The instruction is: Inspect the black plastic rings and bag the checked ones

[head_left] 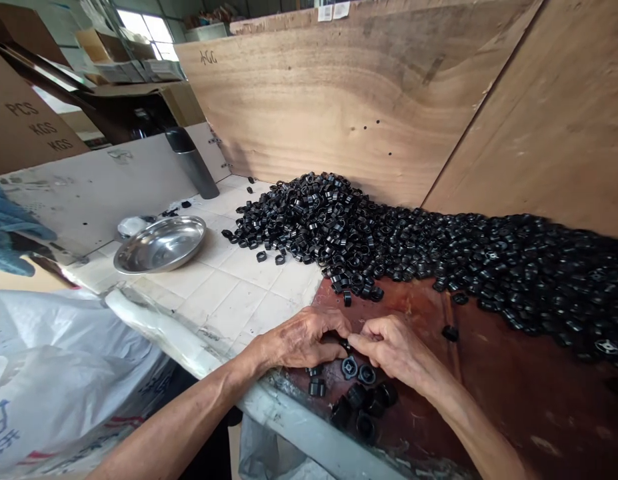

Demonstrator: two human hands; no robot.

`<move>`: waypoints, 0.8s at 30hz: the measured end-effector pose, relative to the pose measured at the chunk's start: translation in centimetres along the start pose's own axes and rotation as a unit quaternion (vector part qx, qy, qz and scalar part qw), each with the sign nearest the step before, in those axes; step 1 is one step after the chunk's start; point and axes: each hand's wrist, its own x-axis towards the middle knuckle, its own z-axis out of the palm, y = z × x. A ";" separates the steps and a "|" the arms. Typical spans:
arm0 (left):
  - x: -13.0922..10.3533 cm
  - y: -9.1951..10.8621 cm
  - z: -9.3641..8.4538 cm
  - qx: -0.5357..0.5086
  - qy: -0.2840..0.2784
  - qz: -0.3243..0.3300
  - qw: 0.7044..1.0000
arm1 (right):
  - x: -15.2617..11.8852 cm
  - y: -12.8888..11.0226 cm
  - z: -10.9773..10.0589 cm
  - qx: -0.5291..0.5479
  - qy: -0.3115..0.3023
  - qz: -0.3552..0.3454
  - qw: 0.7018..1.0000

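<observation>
My left hand [311,337] is closed, thumb and fingers curled around a small black part [345,345] just above the red-brown board [413,307]. Against the same part my right hand [389,343] is pinched, its fingertips meeting those of the left. Fingers hide most of the part. Directly below the hands lie several round black knobs [349,367], some showing a cross-shaped inside. A big heap of black rings [313,213] rises beyond the hands, and a long pile of black pieces [529,267] stretches to the right.
A shallow metal bowl [161,247] rests on the white tiled surface [209,293] at left. Behind it a dark bottle [193,163] leans by the low side wall. Plywood panels [339,100] close off the back. A white sack [63,380] and blue glove [13,227] are at far left.
</observation>
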 end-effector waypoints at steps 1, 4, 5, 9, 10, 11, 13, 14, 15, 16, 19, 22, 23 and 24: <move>0.1 0.1 0.0 -0.011 -0.003 -0.021 1.000 | 0.2 0.2 -0.2 -0.034 0.029 -0.014 0.999; 0.6 -0.4 0.3 -0.003 0.116 -0.099 0.988 | 0.8 1.0 0.0 -0.065 0.145 -0.095 0.983; 0.9 -0.9 0.6 0.017 0.174 -0.116 0.978 | 1.1 1.2 0.3 -0.061 0.164 -0.133 0.976; 1.8 -2.7 1.4 0.112 0.241 -0.101 0.959 | 1.6 1.4 1.5 -0.068 0.137 -0.268 0.951; 2.0 -3.0 1.5 0.123 0.233 -0.089 0.961 | 1.7 1.4 1.6 -0.073 0.130 -0.283 0.948; 2.1 -3.2 1.6 0.130 0.228 -0.079 0.962 | 1.7 1.4 1.5 -0.072 0.139 -0.287 0.945; 2.2 -3.3 1.5 0.134 0.221 -0.071 0.963 | 1.7 1.6 0.8 -0.065 0.203 -0.262 0.941; 2.2 -3.2 1.5 0.134 0.216 -0.071 0.964 | 1.8 1.8 0.4 -0.066 0.247 -0.240 0.937; 2.2 -3.1 1.5 0.136 0.212 -0.073 0.965 | 1.9 2.1 -0.1 -0.072 0.285 -0.220 0.930; 2.2 -3.1 1.4 0.136 0.210 -0.078 0.965 | 2.0 2.5 -0.5 -0.082 0.310 -0.204 0.925; 2.2 -2.8 1.4 0.107 0.224 -0.120 0.961 | 2.6 3.6 -1.1 -0.106 0.286 -0.195 0.932; 2.3 -2.6 1.3 0.058 0.231 -0.154 0.959 | 3.0 4.2 -0.9 -0.110 0.234 -0.191 0.947; 2.3 -2.5 1.3 0.050 0.232 -0.156 0.959 | 3.0 4.3 -0.7 -0.111 0.228 -0.189 0.949; 2.3 -2.4 1.2 0.049 0.235 -0.157 0.958 | 3.0 4.3 -0.6 -0.112 0.227 -0.187 0.949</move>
